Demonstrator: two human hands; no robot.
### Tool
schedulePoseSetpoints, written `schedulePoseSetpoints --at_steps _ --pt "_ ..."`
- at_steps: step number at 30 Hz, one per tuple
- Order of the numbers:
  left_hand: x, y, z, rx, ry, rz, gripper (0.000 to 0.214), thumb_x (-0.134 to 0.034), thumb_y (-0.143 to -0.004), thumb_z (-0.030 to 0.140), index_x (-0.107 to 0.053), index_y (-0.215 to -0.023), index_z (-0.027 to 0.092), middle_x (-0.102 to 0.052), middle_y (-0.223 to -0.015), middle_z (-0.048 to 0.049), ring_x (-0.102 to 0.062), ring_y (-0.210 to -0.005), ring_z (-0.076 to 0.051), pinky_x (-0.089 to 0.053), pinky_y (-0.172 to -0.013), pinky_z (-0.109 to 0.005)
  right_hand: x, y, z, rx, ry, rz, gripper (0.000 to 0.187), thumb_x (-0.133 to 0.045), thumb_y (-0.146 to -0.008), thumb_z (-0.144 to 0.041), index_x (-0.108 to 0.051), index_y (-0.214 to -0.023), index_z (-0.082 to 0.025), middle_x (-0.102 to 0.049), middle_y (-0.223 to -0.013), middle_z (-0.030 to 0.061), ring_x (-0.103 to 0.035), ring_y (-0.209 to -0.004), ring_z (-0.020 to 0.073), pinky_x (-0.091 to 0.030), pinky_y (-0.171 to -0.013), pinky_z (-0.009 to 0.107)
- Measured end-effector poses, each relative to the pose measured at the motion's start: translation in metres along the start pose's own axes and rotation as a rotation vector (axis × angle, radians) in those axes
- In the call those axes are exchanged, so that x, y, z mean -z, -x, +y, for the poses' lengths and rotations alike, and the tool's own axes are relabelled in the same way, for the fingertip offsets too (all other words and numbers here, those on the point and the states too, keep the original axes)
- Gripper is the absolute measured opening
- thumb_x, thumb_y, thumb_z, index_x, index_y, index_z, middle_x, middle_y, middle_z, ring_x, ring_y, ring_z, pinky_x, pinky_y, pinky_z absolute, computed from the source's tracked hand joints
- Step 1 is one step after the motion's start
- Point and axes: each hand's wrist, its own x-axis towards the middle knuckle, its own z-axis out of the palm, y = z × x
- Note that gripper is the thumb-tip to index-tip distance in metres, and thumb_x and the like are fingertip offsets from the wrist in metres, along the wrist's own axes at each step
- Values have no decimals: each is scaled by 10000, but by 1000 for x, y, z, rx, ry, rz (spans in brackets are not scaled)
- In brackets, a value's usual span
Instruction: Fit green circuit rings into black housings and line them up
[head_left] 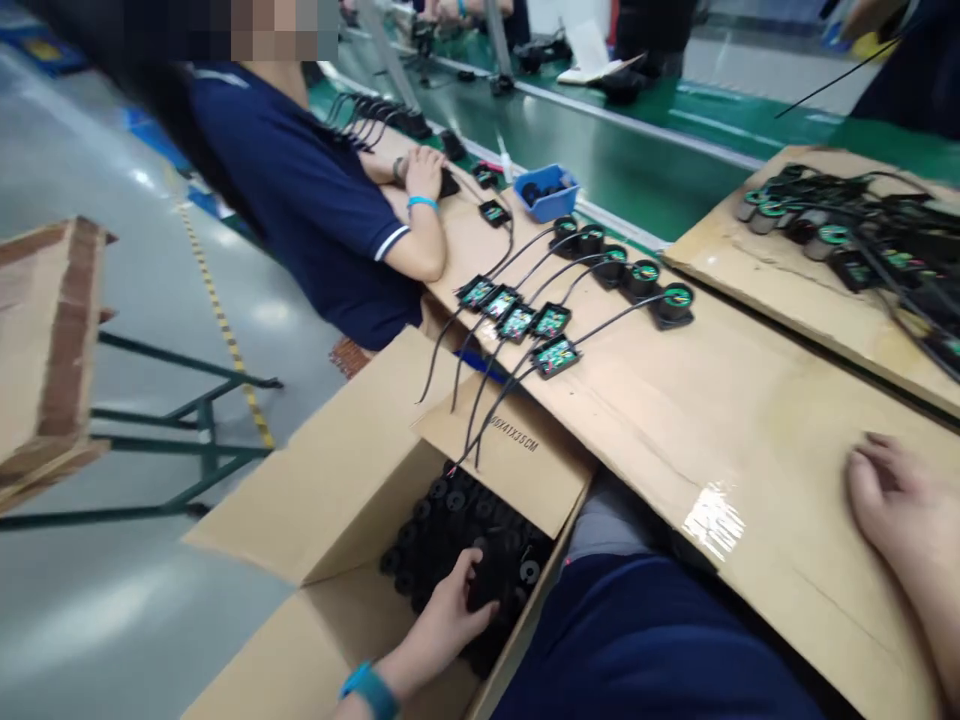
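Observation:
My left hand (451,608) reaches into an open cardboard box (360,520) at my side. Its thumb and fingers are closed around a black plastic part (491,570), whose exact shape is blurred. Many similar black round parts (427,525) fill the box below it. My right hand (896,490) rests on the cardboard-covered table (750,400) at the right, fingers loosely curled and thumb apart, with nothing visible in it. On the table, several small black cases with green circuit boards (556,355) are wired to round black housings (675,302); their loose cables hang over the box.
A co-worker in a navy shirt (292,190) sits at the left, hands on the table. A blue bin (547,193) with small black parts stands near the green conveyor (630,150). At the right, wired assemblies crowd another cardboard sheet (712,240). A wooden-topped stand (52,350) is far left.

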Motion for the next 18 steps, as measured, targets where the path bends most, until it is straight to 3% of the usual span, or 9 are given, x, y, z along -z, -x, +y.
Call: schedulePoseSetpoints --at_steps 3,5,8,10,13,15,18 --pt "39 23 87 -188 -131 -141 528 -635 -792 280 -397 -1261 237 -634 -943 -22 -626 -786 -174 -517 -665 -262 -11 1 17 79 -112 26 433 -431 -984 -454 -683 -1136 -137 -595 -1348 114 -573 -1244 245 -432 -1073 302" --pt "61 25 153 -350 -238 -147 564 -676 -795 323 -408 -1286 257 -640 -1018 -43 -638 -876 -191 -541 -756 -285 -15 2 26 127 -192 56 431 -445 -971 -468 -688 -1112 -141 -611 -1327 104 -591 -1220 250 -447 -1073 338" --pt "69 12 254 -599 -359 -136 511 -645 -829 286 -424 -1287 247 -628 -1109 -71 -640 -926 -195 -539 -824 -311 -19 5 33 143 -326 95 419 -486 -936 -515 -705 -1063 -180 -635 -1292 71 -619 -1172 256 -476 -1050 396" --pt "52 -6 315 -772 -395 -158 515 -637 -827 262 -424 -1295 227 -607 -1185 -94 -631 -1015 -211 -525 -890 -327 -18 9 35 101 -410 68 439 -516 -918 -561 -705 -1086 -202 -654 -1256 67 -640 -1115 259 -497 -1014 424" --pt "-3 -42 390 -977 -503 -261 527 -671 -769 241 -458 -1249 201 -610 -1196 -106 -622 -1064 -249 -512 -925 -353 -9 16 34 -9 -531 46 517 -537 -912 -618 -667 -1208 -214 -667 -1207 91 -657 -992 258 -531 -928 447" --pt "-49 -63 429 -1062 -612 -309 534 -673 -759 263 -469 -1248 201 -622 -1163 -112 -640 -1028 -274 -524 -892 -373 1 20 31 9 -589 83 559 -506 -941 -609 -604 -1315 -205 -627 -1280 112 -621 -1093 274 -497 -988 474" --pt "-109 -81 470 -1151 -744 -318 523 -642 -772 276 -468 -1258 188 -633 -1124 -136 -656 -992 -312 -532 -853 -408 16 23 24 138 -638 133 537 -423 -1003 -533 -527 -1397 -183 -523 -1426 123 -456 -1345 292 -334 -1154 535"
